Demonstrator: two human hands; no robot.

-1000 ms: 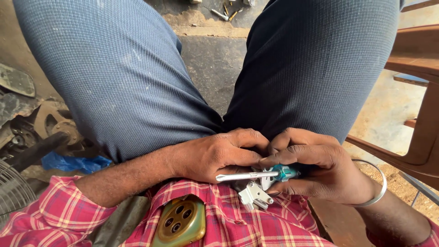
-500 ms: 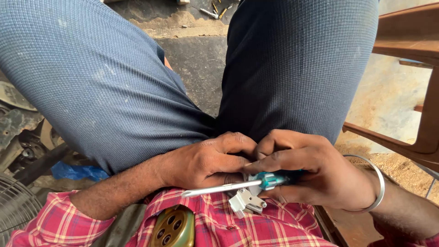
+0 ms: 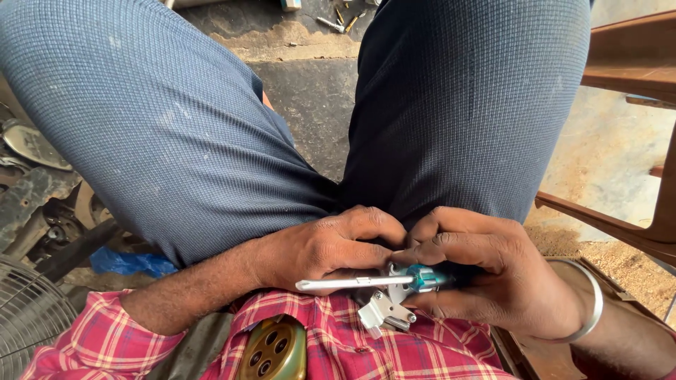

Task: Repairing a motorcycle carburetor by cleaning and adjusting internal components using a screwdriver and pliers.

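I sit with both hands together in my lap, above a red checked shirt. My right hand point(image 3: 486, 274) grips a screwdriver point(image 3: 366, 283) by its teal handle, and the metal shaft points left. My left hand point(image 3: 324, 246) is closed beside it, fingers curled against the right hand; what it holds is hidden. A small white and metal part point(image 3: 384, 312) hangs just under the screwdriver between the hands. A metal bangle point(image 3: 588, 299) circles my right wrist.
A brass-coloured round part with holes point(image 3: 271, 352) rests at my belly. A wire fan guard point(image 3: 28, 317) and dark scrap parts point(image 3: 42, 204) lie at the left with a blue scrap point(image 3: 130, 262). Wooden furniture point(image 3: 634, 63) stands at the right. Small tools point(image 3: 331, 21) lie on the floor ahead.
The hands and screwdriver have stayed together in the lap, shifting slightly; the shaft tilts a little differently. The view has drifted so the hands sit somewhat lower right.
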